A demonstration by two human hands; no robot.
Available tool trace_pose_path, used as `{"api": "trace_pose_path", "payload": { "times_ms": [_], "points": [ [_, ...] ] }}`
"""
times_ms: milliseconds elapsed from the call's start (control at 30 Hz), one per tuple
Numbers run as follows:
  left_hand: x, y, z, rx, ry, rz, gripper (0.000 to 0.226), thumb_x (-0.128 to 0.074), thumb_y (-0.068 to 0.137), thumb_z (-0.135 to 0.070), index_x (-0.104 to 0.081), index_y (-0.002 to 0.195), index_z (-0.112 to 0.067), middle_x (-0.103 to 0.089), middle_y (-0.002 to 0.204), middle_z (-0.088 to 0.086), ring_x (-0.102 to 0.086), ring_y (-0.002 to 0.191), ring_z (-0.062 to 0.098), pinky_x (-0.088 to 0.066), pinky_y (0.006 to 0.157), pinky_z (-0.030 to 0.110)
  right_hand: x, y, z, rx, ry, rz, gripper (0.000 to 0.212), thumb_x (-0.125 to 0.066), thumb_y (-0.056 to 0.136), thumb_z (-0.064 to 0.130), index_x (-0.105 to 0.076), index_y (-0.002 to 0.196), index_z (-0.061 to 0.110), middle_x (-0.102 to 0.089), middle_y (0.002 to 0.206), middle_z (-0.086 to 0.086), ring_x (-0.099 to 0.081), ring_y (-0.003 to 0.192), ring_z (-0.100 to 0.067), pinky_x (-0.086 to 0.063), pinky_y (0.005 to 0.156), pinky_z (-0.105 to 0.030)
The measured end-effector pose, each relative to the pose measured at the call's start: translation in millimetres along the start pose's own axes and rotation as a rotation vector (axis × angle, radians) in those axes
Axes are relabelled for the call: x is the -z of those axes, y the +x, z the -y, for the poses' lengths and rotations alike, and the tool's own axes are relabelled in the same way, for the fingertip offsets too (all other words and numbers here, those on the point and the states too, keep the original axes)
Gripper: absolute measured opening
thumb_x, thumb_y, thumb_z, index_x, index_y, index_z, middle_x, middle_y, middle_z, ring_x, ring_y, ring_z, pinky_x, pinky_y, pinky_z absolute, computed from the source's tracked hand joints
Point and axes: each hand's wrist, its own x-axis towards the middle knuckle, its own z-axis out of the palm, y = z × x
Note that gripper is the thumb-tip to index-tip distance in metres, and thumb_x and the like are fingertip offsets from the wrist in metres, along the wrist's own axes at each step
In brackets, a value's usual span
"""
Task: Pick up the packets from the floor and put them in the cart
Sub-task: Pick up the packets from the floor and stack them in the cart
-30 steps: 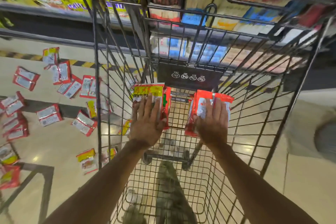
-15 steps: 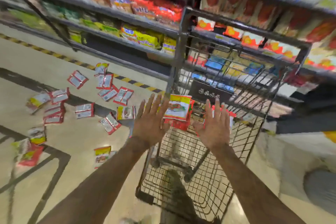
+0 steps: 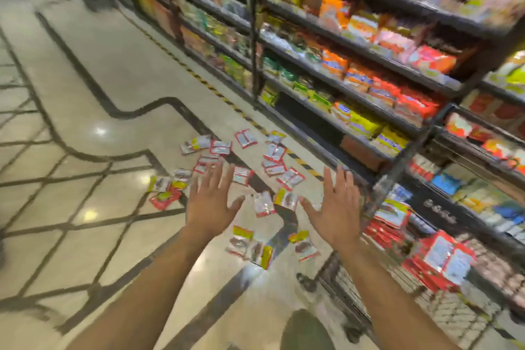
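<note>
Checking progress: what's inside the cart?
Red packets lie piled in the cart. Blur and the pile itself hide how many there are and anything underneath.

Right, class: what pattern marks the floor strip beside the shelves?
The strip has yellow and black hazard stripes; head view, the only one.

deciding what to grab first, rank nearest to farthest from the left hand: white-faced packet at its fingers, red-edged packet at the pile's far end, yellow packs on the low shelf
From the left hand:
1. white-faced packet, right beside the hand, to its right.
2. red-edged packet, beyond it, farther up the floor.
3. yellow packs, farthest, up and to the right.
</note>
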Motion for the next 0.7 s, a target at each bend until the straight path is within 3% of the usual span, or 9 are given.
{"api": "trace_pose_path", "payload": {
  "times_ms": [67,167,267,367,467,567,700],
  "points": [
    [19.5,-21.4,58.7,0.096,0.019,-0.007,0.085,-0.029,0.095,-0.071,-0.018,0.166,-0.027,-0.018,0.174,0.004,-0.018,0.16,0.031,-0.019,0.126,0.057,-3.9,-2.2,56.1,0.076,0.034,-0.001,0.091,-0.056,0.093,0.067,-0.028,0.164,0.018,-0.021,0.172,-0.018,-0.016,0.159,-0.042,-0.023,0.125,-0.061],
    [43.7,-43.9,129.1,0.21,0.027,-0.033,0.087,-0.02,0.093,-0.072,-0.018,0.166,-0.026,-0.014,0.174,0.004,-0.014,0.161,0.03,-0.014,0.127,0.056,-10.6,5.0,128.3,0.151,0.06,0.009,0.091,-0.044,0.089,0.072,-0.031,0.161,0.018,-0.021,0.171,-0.019,-0.02,0.158,-0.042,-0.022,0.126,-0.06],
    [57.4,-57.4,184.9,0.276,0.031,-0.064,0.084,-0.024,0.094,-0.07,-0.023,0.165,-0.025,-0.014,0.174,0.005,-0.012,0.161,0.03,-0.016,0.127,0.057,-22.2,20.4,189.7,0.22,0.06,0.059,0.093,-0.041,0.092,0.077,-0.022,0.164,0.022,-0.01,0.175,-0.014,-0.008,0.161,-0.038,-0.016,0.128,-0.058],
    [63.4,-55.2,232.9,0.325,0.028,-0.08,0.083,-0.02,0.096,-0.072,-0.016,0.166,-0.027,-0.005,0.175,0.003,-0.005,0.162,0.03,-0.011,0.129,0.056,-37.8,42.4,243.9,0.275,0.082,0.058,0.095,-0.043,0.092,0.077,-0.017,0.166,0.024,-0.005,0.176,-0.011,-0.001,0.162,-0.035,-0.011,0.13,-0.057],
    [58.4,-39.7,278.6,0.363,0.043,-0.078,0.081,-0.026,0.1,-0.07,-0.008,0.167,-0.029,0.004,0.175,0.001,0.004,0.162,0.027,-0.006,0.13,0.054,-60.6,70.6,292.1,0.303,0.104,0.083,0.097,-0.038,0.09,0.081,-0.012,0.166,0.027,-0.003,0.176,-0.01,0.0,0.162,-0.035,-0.008,0.13,-0.057],
    [47.6,-10.8,327.0,0.373,0.072,-0.074,0.081,-0.028,0.1,-0.071,-0.014,0.167,-0.028,-0.001,0.175,0.002,0.0,0.162,0.027,-0.008,0.13,0.055,-93.6,102.0,336.6,0.325,0.125,0.109,0.096,-0.036,0.091,0.082,-0.011,0.166,0.027,-0.004,0.176,-0.01,-0.003,0.162,-0.036,-0.009,0.128,-0.054],
    [29.3,56.4,391.2,0.383,0.106,0.006,0.085,-0.014,0.096,-0.074,-0.005,0.167,-0.028,0.006,0.175,0.003,0.007,0.162,0.028,-0.002,0.13,0.055,-150.9,160.5,394.9,0.348,0.146,0.168,0.098,-0.033,0.089,0.083,-0.008,0.165,0.025,-0.008,0.175,-0.012,-0.006,0.162,-0.037,-0.015,0.128,-0.054]
  ]
}}
